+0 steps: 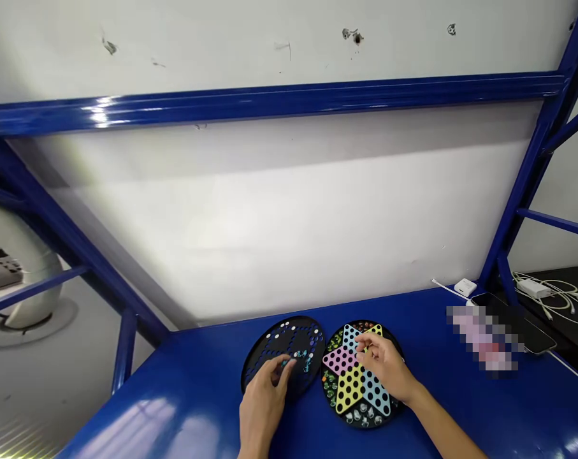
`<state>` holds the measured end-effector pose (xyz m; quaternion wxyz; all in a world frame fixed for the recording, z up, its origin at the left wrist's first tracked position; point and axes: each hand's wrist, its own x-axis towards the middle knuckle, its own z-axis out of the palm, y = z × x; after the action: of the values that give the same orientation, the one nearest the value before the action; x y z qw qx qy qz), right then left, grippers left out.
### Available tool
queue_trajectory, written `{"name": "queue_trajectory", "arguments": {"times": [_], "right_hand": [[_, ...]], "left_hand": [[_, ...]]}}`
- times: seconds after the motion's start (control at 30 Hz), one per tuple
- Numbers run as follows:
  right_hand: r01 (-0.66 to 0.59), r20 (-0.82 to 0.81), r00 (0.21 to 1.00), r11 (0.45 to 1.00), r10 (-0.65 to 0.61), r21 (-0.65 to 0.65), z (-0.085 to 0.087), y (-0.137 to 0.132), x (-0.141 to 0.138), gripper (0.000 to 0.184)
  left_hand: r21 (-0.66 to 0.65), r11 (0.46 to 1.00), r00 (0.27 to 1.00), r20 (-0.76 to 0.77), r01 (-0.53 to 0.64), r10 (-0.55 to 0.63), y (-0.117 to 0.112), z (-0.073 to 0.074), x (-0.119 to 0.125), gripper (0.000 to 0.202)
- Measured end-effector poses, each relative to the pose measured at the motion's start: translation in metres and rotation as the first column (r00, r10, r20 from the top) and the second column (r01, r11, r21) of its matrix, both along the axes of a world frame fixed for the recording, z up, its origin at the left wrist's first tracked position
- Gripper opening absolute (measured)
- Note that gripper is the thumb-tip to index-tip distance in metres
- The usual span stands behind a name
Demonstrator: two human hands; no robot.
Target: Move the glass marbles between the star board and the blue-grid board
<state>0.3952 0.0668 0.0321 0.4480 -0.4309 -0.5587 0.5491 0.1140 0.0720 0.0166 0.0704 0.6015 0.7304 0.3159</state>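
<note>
My left hand [264, 398] is over the near edge of a round black tray [264, 344], thumb and forefinger drawn together. Whatever they pinch is too small to make out. Blue-green pieces [308, 362] lie in the tray beside these fingertips, and white pieces [293, 327] dot its far part. Close by on the right sits a round Chinese checkers board [350, 386] with a pink, yellow and light-blue star full of holes. Above its right half hovers my right hand [387, 366], fingers loosely bent, thumb a little apart, nothing visible between them. Green pieces [331, 389] and clear pieces [364, 414] fill rim pockets.
Both round boards rest on a blue table [197, 376] against a white wall panel. Blue metal posts [522, 191] frame it. At the right lie a phone [532, 328], a white charger [465, 287] and a blurred-out patch. Cables [556, 296] lie on a dark surface beyond.
</note>
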Motion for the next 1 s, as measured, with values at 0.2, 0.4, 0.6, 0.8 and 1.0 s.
{"name": "queue_trajectory", "arguments": {"times": [0.2,0.4,0.6,0.8,1.0], "right_hand": [[0.077,0.003,0.997,0.997,-0.078,0.025,0.0,0.006,0.01,0.042],[0.098,-0.014,0.995,0.995,-0.098,0.015,0.005,0.005,0.012,0.042],[0.182,0.088,0.978,0.98,-0.189,0.075,0.005,0.011,0.027,0.043],[0.322,0.399,0.803,0.886,-0.443,0.334,-0.008,0.024,0.066,0.032],[0.107,0.64,0.726,0.961,-0.252,0.257,-0.014,0.022,0.069,0.026]], "left_hand": [[-0.117,0.98,0.986,0.031,0.163,-0.161,-0.001,-0.008,-0.013,0.036],[-0.118,0.952,0.959,0.066,0.283,-0.276,-0.002,-0.012,-0.014,0.037],[-0.098,0.955,0.958,0.087,0.28,-0.272,0.001,-0.016,-0.019,0.043],[0.045,0.99,0.986,0.086,0.137,-0.14,-0.001,0.002,-0.007,0.059],[0.124,0.989,0.993,0.079,0.08,-0.09,-0.003,0.013,0.007,0.059]]}}
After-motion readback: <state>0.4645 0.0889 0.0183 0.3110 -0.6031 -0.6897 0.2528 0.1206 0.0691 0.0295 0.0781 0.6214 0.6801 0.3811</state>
